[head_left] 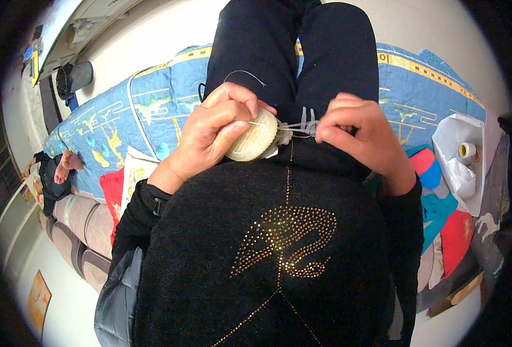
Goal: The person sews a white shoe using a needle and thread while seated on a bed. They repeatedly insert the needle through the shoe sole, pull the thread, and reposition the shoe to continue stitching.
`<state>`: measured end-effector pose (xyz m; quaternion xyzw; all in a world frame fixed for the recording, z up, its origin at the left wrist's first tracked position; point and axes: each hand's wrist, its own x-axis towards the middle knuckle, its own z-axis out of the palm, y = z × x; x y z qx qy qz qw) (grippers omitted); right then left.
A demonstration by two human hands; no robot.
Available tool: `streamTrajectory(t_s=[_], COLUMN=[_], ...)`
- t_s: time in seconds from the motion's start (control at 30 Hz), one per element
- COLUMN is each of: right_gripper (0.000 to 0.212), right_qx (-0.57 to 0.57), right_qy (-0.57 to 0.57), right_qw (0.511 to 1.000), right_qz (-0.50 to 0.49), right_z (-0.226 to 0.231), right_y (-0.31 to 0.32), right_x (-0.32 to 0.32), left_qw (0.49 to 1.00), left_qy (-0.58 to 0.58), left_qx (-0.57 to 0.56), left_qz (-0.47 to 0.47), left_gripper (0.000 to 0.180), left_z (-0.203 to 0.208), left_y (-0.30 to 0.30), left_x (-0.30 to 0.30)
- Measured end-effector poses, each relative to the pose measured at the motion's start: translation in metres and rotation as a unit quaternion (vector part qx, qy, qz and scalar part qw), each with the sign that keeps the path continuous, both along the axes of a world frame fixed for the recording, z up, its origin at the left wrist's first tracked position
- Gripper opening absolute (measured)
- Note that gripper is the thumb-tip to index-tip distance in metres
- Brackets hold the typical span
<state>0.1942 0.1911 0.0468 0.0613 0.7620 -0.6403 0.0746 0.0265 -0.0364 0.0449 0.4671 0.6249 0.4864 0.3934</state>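
My left hand [215, 124] is closed around a round, thick, cream-coloured piece [254, 141] with a ribbed surface, held over my lap. A thin needle-like sliver shows by its thumb, too small to name surely. Pale threads [293, 126] stretch from the round piece to my right hand [351, 124], whose curled fingers are shut on them. Some whitish material [283, 136] hangs at the piece's right edge, and pale strips [308, 118] lie beside the threads. A loose thread end [247, 73] curls above my left hand against the dark trousers.
A blue patterned quilted cover [151, 104] spreads under my legs over the sofa [82, 220]. At the right, a white bag-like container [455, 130] holds a thread spool [467, 150], near teal cloth [438, 217] and a red cushion [457, 243]. Another person [56, 176] is at the far left, near a bin [81, 76].
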Motion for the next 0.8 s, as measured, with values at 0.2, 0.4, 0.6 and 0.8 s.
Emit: streamTrajectory(t_s=[0.2, 0.4, 0.6, 0.8], right_gripper=[0.019, 0.02, 0.019, 0.036], right_qx=[0.228, 0.135, 0.135, 0.07], right_qy=[0.112, 0.085, 0.124, 0.125], right_qw=[0.967, 0.987, 0.977, 0.982], right_qz=[-0.033, -0.035, -0.105, -0.124], right_z=[0.004, 0.004, 0.0, -0.01], right_y=[-0.016, -0.026, -0.033, -0.038], right_x=[-0.013, -0.018, -0.029, -0.049], left_qw=[0.996, 0.971, 0.924, 0.874], left_qy=[-0.045, -0.199, -0.302, -0.39], left_qx=[0.038, 0.108, 0.142, 0.165], left_qz=[0.069, 0.083, 0.184, 0.238], left_gripper=[0.016, 0.024, 0.021, 0.019], left_z=[0.0, -0.007, -0.019, -0.022], left_y=[0.006, 0.013, 0.025, 0.038], left_x=[0.005, 0.004, 0.0, -0.004])
